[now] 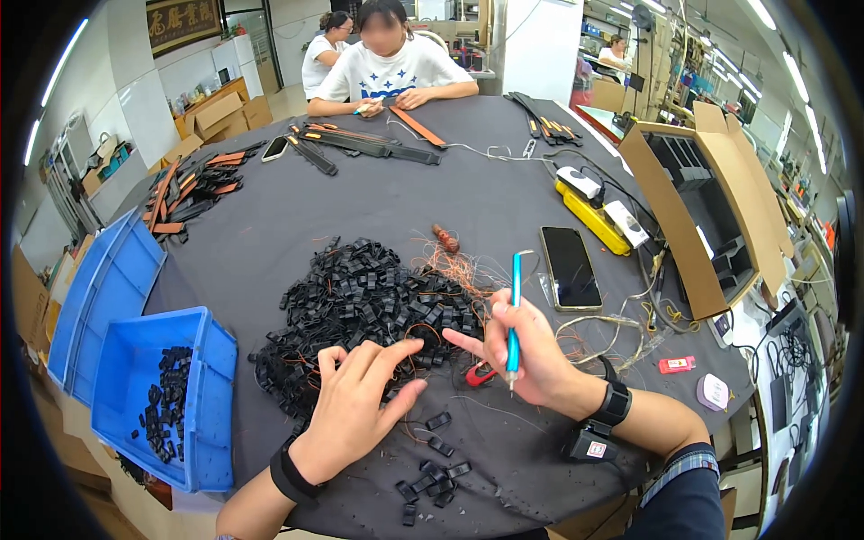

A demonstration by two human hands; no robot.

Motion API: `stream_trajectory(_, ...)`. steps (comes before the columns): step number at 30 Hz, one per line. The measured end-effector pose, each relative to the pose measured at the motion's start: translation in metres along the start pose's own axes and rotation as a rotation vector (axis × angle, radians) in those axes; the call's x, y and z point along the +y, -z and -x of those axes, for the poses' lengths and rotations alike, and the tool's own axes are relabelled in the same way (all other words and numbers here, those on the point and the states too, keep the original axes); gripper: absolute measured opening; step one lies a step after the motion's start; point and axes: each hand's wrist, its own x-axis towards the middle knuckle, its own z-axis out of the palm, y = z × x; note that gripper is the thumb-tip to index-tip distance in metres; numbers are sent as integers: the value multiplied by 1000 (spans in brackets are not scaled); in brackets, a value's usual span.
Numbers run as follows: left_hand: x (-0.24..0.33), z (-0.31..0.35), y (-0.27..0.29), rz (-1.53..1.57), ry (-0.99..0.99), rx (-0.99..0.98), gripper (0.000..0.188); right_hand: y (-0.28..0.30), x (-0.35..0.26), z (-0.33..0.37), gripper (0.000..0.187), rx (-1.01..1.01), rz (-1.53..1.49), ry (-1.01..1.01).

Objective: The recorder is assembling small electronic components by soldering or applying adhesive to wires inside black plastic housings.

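Sorting appears early: the left hand (353, 405), fingers spread open, is resting on the large heap of black clips (360, 306), while the right hand (526, 346) is gripping a teal pen tool (514, 315). Only a few clips are lying in the blue bin (202, 396). The dark round worktop (378, 207) is standing in a busy workshop, with people sitting at its far side.

A pile of small clips (360, 306) lies at the centre of the worktop (378, 207). A bin (202, 405) holding more clips sits to its left, at the worktop's edge. A phone (570, 266) lies to the right of the pile, with a power strip (594, 216) behind it and an open carton (711, 216) further right.
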Motion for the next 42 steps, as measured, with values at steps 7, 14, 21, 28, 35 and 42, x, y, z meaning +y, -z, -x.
stream_trajectory(7,10,-3,1,-90,-137,127,40,-14,0,11,9,-182,-94,-158)
stream_trajectory(14,12,-2,2,-63,-175,139,28,-10,-1,12,14,-224,-35,-170)
stream_trajectory(21,10,-1,-5,-42,-255,160,31,-16,1,15,11,-286,-85,-164)
stream_trajectory(28,16,-3,-2,-54,-298,127,25,-18,4,17,12,-307,-5,-217)
stream_trajectory(35,10,-1,6,-24,-252,107,23,-15,5,16,11,-297,-59,-175)
stream_trajectory(42,12,-4,3,-35,-261,123,22,-10,6,14,12,-299,-15,-184)
